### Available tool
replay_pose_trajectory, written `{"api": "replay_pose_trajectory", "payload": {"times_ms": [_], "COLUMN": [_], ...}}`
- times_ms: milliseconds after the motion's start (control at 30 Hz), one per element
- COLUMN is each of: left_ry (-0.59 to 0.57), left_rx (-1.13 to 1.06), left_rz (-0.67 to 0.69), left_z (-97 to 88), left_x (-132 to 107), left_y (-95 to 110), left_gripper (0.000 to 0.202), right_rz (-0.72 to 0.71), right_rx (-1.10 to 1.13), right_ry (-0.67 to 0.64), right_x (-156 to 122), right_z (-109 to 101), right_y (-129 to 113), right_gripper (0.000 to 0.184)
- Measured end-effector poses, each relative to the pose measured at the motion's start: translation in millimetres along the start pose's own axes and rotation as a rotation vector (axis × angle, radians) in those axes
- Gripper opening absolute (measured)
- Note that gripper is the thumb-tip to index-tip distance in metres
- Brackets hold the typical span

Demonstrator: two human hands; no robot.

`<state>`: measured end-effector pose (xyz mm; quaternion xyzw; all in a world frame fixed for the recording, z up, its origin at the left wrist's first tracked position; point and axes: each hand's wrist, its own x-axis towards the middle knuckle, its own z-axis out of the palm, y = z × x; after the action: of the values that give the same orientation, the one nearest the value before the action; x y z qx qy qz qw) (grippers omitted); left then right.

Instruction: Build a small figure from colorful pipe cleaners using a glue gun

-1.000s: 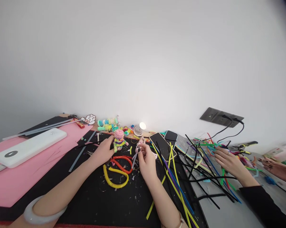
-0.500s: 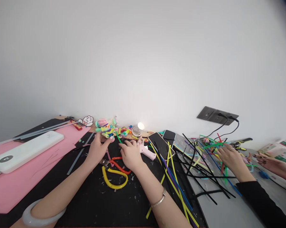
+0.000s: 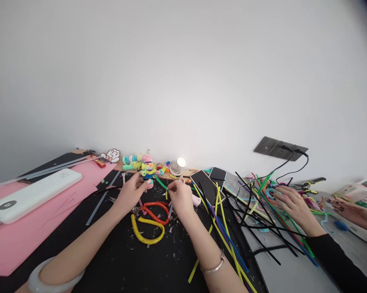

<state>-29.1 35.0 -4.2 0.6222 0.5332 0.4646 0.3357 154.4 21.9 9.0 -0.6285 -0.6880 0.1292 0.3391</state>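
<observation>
Lowest in the centre of the frame, the pliers [image 3: 147, 241] lie with yellow and red handles spread just in front of both hands; a dropping wrist could catch on them and jolt the work. Beyond them, the left hand [image 3: 131, 194] has a narrow grip, thumb and fingers closed around the lower part of the small figure [image 3: 147, 162], left of centre; squeezing too hard could crush its soft fuzzy body. The right hand [image 3: 182, 198] pinches the green strip [image 3: 161, 182] near one end, fingertips nearly together; so slight a hold could let it slip or bend. The strip's other end meets or nearly meets the figure; I cannot tell whether they are joined. Just behind the right hand, the pink-handled tool [image 3: 196, 200] could be knocked by its knuckles.
</observation>
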Motion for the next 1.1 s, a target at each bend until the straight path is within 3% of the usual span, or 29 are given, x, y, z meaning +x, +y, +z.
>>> {"api": "replay_pose_trajectory", "payload": {"times_ms": [133,267,433,633,800,933,1100], "left_ry": [-0.099,-0.148,-0.181,-0.129,-0.002,0.167,0.199], "left_rx": [0.083,0.251,0.502,0.647,0.727,0.700,0.427], "left_rz": [-0.067,-0.089,-0.059,-0.043,-0.086,0.052,0.453], "left_z": [1.6,4.4,3.7,-3.8,-8.6,-10.9,-12.8], "left_x": [-4,-5,-8,-16,-15,-14,-14], "left_y": [2,-2,2,16,18,12,9], "left_gripper": [0.070,0.079,0.071,0.081,0.072,0.053,0.038], "right_rz": [0.060,0.055,0.003,-0.049,-0.054,-0.024,0.009], "right_rx": [0.172,0.261,0.324,0.371,0.378,0.423,0.450], "right_ry": [0.154,0.289,0.256,0.221,0.220,0.239,0.252], "right_x": [-11,-21,-26,-29,-31,-31,-32], "right_z": [-17,-20,-14,-14,-12,-12,-11], "right_y": [20,35,37,32,33,35,37], "right_gripper": [0.021,0.024,0.027,0.026,0.022,0.022,0.022]}}
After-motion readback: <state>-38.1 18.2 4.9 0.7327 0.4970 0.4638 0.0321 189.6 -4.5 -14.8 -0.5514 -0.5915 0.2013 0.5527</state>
